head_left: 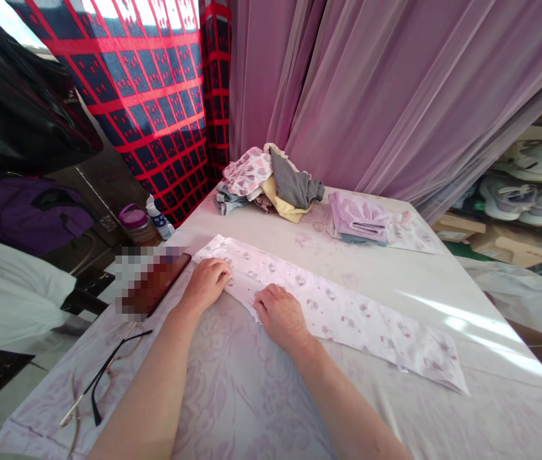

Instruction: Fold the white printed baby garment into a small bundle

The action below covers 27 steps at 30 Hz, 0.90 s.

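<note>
A pair of pale pink pants with a small cartoon print lies folded lengthwise into a long strip across the table. It runs from upper left to lower right. My left hand is on the strip near its left end, fingers curled over the near edge. Just to its right, my right hand rests at the same near edge, its fingers bent and closed on the fabric. The fingertips of both hands are partly hidden.
Behind the strip sit a heap of crumpled clothes and a folded lilac stack. Eyeglasses and a brown case lie at the left, near a purple-lidded jar. Shoes fill a rack at the right.
</note>
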Available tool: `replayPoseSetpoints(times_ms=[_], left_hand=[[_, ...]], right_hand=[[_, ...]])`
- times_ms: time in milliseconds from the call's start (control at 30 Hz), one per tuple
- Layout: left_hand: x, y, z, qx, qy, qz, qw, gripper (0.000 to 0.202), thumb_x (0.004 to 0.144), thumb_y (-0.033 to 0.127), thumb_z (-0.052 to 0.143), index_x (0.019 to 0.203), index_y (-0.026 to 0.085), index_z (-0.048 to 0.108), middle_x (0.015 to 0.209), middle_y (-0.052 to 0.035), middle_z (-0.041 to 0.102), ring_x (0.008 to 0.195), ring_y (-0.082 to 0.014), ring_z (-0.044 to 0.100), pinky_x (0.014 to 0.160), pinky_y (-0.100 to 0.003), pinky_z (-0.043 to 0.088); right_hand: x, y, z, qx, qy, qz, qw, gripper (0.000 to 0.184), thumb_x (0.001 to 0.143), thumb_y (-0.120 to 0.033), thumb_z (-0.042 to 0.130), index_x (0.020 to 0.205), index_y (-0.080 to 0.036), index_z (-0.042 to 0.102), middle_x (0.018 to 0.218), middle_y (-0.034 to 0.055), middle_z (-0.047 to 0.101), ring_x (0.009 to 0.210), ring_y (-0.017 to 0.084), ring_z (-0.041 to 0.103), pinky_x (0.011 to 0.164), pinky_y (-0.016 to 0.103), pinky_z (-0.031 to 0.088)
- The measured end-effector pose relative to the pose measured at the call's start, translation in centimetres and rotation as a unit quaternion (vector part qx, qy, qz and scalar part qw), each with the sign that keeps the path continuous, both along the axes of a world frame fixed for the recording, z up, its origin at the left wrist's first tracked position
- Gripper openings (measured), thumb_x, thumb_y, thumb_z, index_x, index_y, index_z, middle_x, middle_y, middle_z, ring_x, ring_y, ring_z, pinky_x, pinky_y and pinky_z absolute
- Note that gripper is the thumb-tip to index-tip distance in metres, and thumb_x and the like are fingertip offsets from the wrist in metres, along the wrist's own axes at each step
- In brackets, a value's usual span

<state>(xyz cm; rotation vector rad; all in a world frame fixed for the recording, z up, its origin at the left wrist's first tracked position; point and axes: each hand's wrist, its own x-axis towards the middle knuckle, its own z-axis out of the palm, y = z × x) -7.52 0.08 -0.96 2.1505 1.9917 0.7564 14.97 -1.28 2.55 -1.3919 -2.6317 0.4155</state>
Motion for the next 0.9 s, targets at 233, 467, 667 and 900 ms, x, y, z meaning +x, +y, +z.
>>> replayPoseSetpoints(times_ms=[233,467,667,900], left_hand=[[0.1,-0.4,0.5,-0.003,-0.006,-0.007,1.000,0.008,0.084,0.021,0.058,0.080,0.021,0.066,0.107,-0.0063,0.071,0.106,-0.0242,0.062,0.096,-0.042,0.046],[3.5,-1.1,1.5,0.027,-0.020,-0.083,0.996,0.006,0.081,0.023,0.068,0.087,0.024,0.069,0.103,-0.0021,0.073,0.101,-0.0222,0.064,0.095,-0.044,0.045],[4.3,-0.8,0.6,0.030,-0.059,-0.118,0.991,0.007,0.077,0.020,0.071,0.082,0.023,0.068,0.102,-0.0034,0.072,0.100,-0.0216,0.065,0.096,-0.044,0.047],[4.1,-0.8,0.5,0.021,-0.068,-0.114,0.991,0.008,0.077,0.022,0.072,0.084,0.024,0.068,0.105,-0.0032,0.071,0.103,-0.0226,0.064,0.101,-0.045,0.045]], right_hand=[[0.1,-0.2,-0.4,0.005,0.020,0.013,1.000,0.020,0.097,-0.025,0.049,0.092,-0.022,0.068,0.099,0.0048,0.065,0.094,0.018,0.059,0.082,0.029,0.039],[0.4,1.7,0.4,-0.020,0.034,-0.005,0.999,0.022,0.095,-0.025,0.048,0.090,-0.022,0.070,0.095,0.0034,0.068,0.091,0.016,0.061,0.077,0.026,0.040],[-0.7,8.1,1.0,0.038,0.002,-0.125,0.991,0.031,0.096,-0.027,0.045,0.119,-0.021,0.066,0.117,0.0092,0.066,0.106,0.022,0.060,0.087,0.030,0.042],[-2.2,11.2,1.2,0.002,-0.043,-0.130,0.991,0.026,0.092,-0.027,0.048,0.100,-0.025,0.073,0.107,0.0060,0.071,0.097,0.021,0.064,0.078,0.030,0.045]])
